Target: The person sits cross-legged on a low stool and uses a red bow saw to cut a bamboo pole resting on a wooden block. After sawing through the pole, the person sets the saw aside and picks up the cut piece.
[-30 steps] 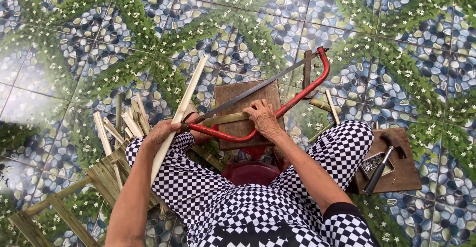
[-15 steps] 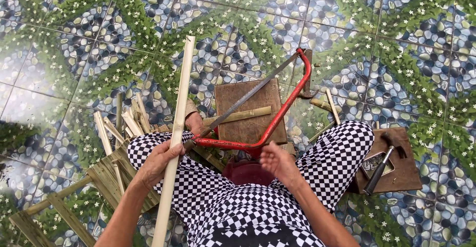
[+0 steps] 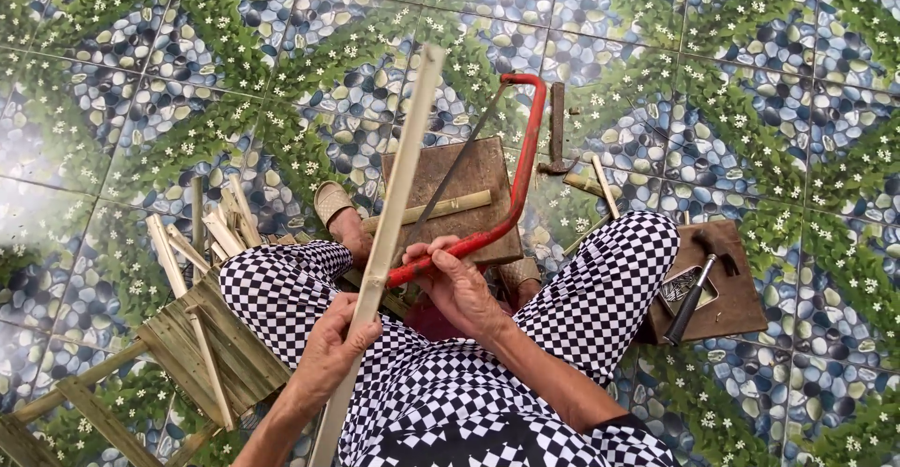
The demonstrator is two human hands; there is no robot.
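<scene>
Person seated over the patterned pebble-and-leaf tile floor [image 3: 141,101], knees apart in checkered trousers.

Left hand [image 3: 336,345]: fingers wrapped round the long pale split bamboo strip [image 3: 394,204]. Strip's long axis runs from about 7 o'clock near the lap up to 1 o'clock, top end free in the air above the brown square wooden block [image 3: 459,186].

Right hand [image 3: 459,284]: fingers closed on the grip of the red-framed hacksaw [image 3: 511,181]. Frame arches off toward 1 o'clock, blade lying across the block and over a short bamboo piece [image 3: 441,212].

Key relation: strip lies just beside the saw handle, at 9 o'clock from the right hand, roughly parallel to the blade. Left hand is nearer.

More bamboo slats [image 3: 211,233] at 9 o'clock; dark-handled hammer [image 3: 694,289] on a board at 3 o'clock.
</scene>
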